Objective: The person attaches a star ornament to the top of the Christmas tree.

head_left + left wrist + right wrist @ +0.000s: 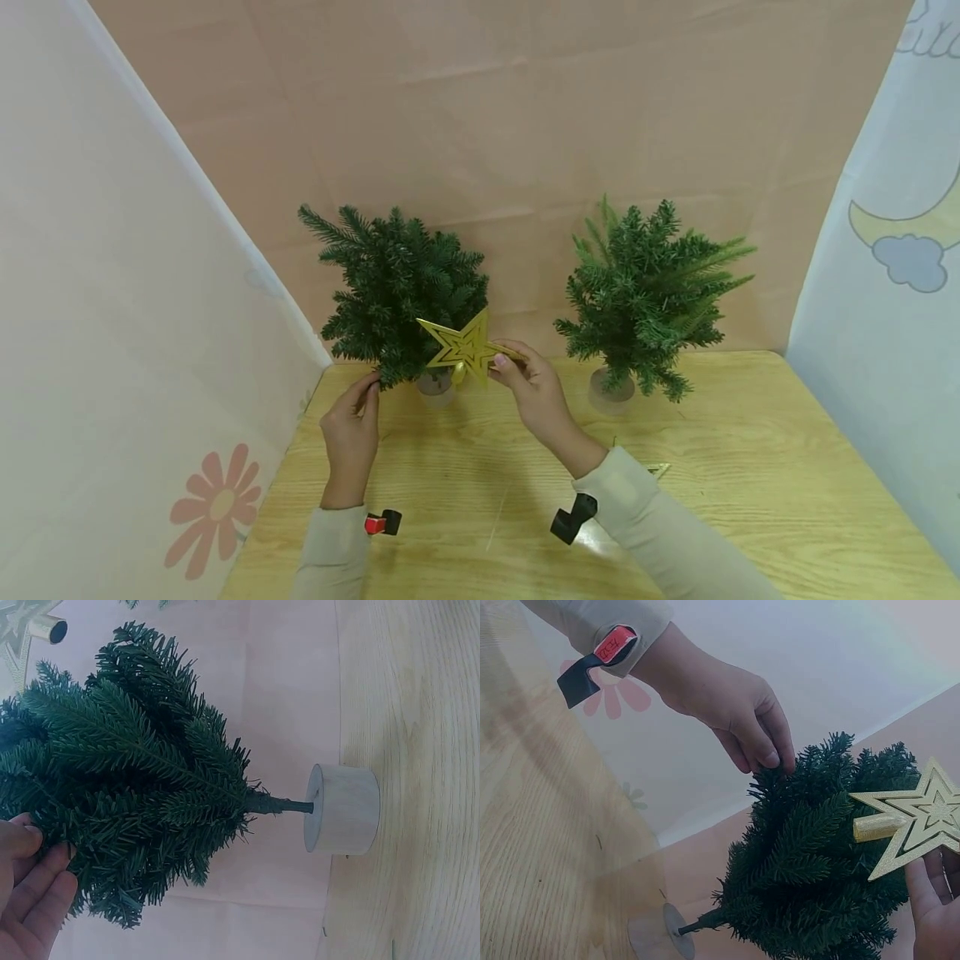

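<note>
A gold star tree topper (467,346) with a short tube at its base (877,827) is held by one point in my right hand (534,392), in front of the left small artificial Christmas tree (405,283). My left hand (351,429) pinches a branch tip at that tree's lower left side. In the left wrist view, the thumb and fingers of the left hand (34,889) meet at the green needles. The tree stands upright on a round pale wooden base (345,810).
A second small tree (645,292) stands to the right on its own round base (611,392). Another gold piece with a pointed corner (660,470) lies on the wooden table (450,467), partly hidden by the right sleeve. Cloth walls enclose the back and both sides.
</note>
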Action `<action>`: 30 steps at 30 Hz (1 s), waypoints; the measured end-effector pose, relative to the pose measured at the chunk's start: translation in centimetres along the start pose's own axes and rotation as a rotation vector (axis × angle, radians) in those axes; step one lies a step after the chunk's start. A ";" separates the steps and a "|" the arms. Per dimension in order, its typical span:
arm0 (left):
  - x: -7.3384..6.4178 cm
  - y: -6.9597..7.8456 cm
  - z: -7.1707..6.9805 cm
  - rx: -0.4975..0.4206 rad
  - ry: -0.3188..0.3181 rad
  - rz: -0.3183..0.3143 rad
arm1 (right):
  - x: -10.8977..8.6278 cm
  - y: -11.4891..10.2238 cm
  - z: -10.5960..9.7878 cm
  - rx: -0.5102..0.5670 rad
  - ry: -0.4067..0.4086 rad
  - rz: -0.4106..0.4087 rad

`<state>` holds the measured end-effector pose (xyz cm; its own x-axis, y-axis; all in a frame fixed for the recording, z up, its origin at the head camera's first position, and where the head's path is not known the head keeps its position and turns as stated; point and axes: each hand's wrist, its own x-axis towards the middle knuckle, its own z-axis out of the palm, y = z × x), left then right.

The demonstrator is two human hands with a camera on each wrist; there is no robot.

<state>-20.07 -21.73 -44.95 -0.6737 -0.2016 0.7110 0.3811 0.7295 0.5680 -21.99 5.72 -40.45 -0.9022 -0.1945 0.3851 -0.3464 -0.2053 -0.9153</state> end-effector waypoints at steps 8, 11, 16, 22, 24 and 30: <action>0.0 0.1 -0.1 -0.001 0.001 0.000 | 0.5 -0.5 0.2 0.072 0.021 -0.093; 0.0 0.1 -0.1 -0.012 0.000 -0.010 | 1.0 -0.9 0.3 0.085 0.020 -0.138; 0.0 0.0 -0.1 -0.016 0.000 -0.021 | 1.7 -1.5 0.4 0.091 -0.002 -0.173; -0.2 -0.1 -0.1 -0.021 -0.013 -0.030 | 2.0 -1.9 0.2 0.081 0.002 -0.180; -0.2 -0.1 -0.2 -0.025 -0.017 -0.037 | 2.1 -2.0 0.3 0.092 -0.005 -0.178; 0.2 0.1 -0.2 -0.029 -0.013 -0.023 | 2.6 -2.8 0.7 0.121 -0.010 -0.193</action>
<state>-20.07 -21.82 -44.68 -0.6903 -0.2097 0.6925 0.3833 0.7057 0.5958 -23.18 5.12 -36.82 -0.8192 -0.1497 0.5537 -0.4787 -0.3532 -0.8038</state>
